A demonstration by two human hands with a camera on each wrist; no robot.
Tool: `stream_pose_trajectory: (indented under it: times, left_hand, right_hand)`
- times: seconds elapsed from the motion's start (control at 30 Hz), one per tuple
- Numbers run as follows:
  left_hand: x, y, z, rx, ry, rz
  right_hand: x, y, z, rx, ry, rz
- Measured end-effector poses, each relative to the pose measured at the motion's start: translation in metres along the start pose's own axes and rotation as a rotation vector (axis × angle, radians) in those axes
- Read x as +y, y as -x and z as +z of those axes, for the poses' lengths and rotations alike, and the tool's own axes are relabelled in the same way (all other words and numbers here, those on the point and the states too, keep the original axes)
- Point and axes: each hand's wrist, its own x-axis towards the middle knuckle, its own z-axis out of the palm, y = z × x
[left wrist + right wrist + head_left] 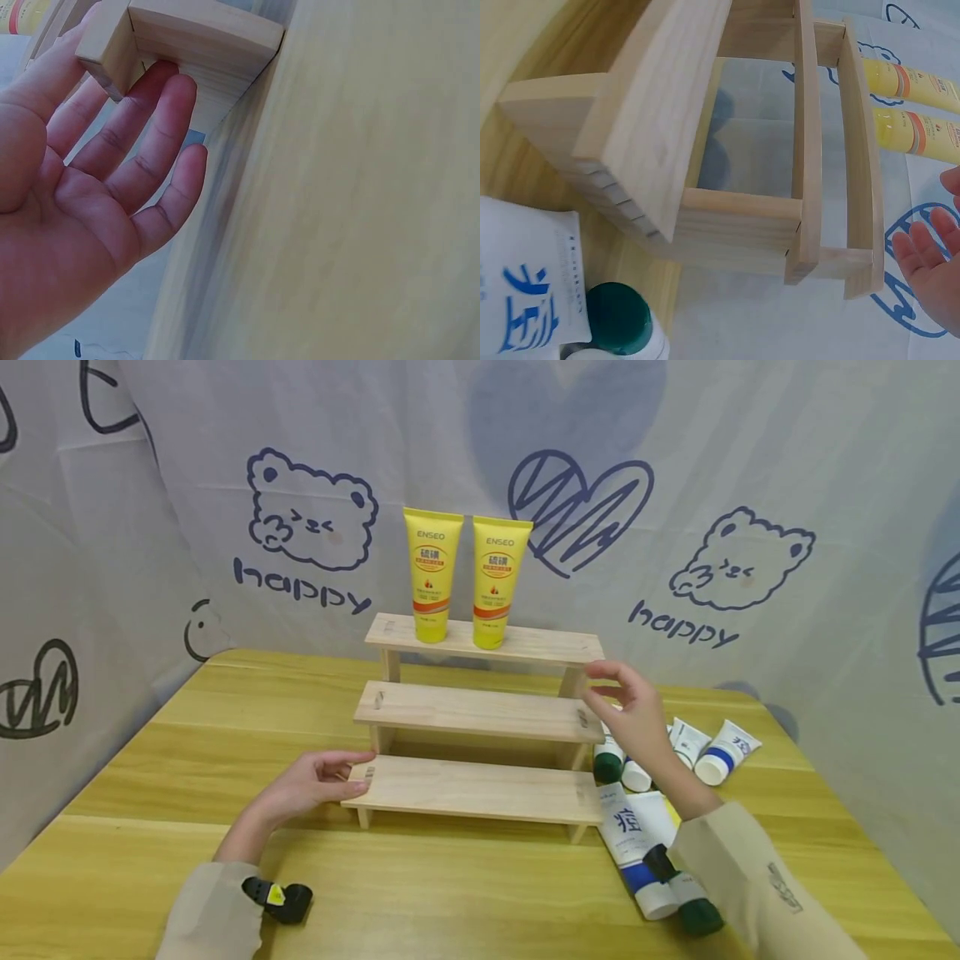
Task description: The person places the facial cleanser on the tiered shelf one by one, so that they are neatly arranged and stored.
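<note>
One rack with three boards stands on the table; two yellow tubes stand upright on its far board. The left hand grips the left end of the near board, thumb and fingers around it. The empty right hand hovers by the rack's right end, thumb and fingertips apart. Right, white tubes lie, partly hidden, uncountable.

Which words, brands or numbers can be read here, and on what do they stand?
"ENSEO": both yellow tubes
"硫磺": both yellow tubes
"happy", twice: curtain
"痘": big white tube
Too small or blurred: smaller print on these and other tubes, sleeve mark, wrist sticker. No number is readable.
</note>
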Motion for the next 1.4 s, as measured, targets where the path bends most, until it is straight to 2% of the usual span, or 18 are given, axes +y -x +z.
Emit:
stream_pose_trajectory:
  times: [0.13,0.3,0.5,0.77,0.83,1.03,1.07,1.17,1.4]
  left_hand:
    - [0.0,0.0,0.0,-0.001,-0.004,0.002]
    - [0.0,0.0,0.0,0.001,-0.009,-0.007]
    - [0.0,0.0,0.0,0.004,-0.006,-0.01]
    - [0.0,0.0,0.0,0.0,0.0,-0.018]
    - [0.0,0.0,0.0,0.0,0.001,-0.017]
    - [-0.002,-0.001,0.0,-0.008,0.009,-0.013]
    - [-0.002,-0.001,0.0,-0.01,0.01,-0.013]
    - [-0.002,-0.001,0.0,-0.011,0.011,-0.012]
    - [-0.002,-0.001,0.0,-0.011,0.008,-0.018]
  right_hand:
    - [0.015,0.009,-0.008,0.001,-0.012,0.019]
    - [0.022,0.023,-0.019,0.002,-0.014,0.036]
    - [0.031,0.038,-0.034,0.026,0.016,0.041]
    - [0.047,0.061,-0.055,0.052,0.09,0.088]
    - [0.055,0.067,-0.06,0.06,0.048,0.079]
    - [0.066,0.085,-0.071,0.041,0.035,0.088]
    - [0.063,0.088,-0.072,0.034,0.084,0.11]
    - [0.065,0.097,-0.077,0.02,0.123,0.13]
    - [0.063,0.118,-0.086,-0.045,0.248,0.244]
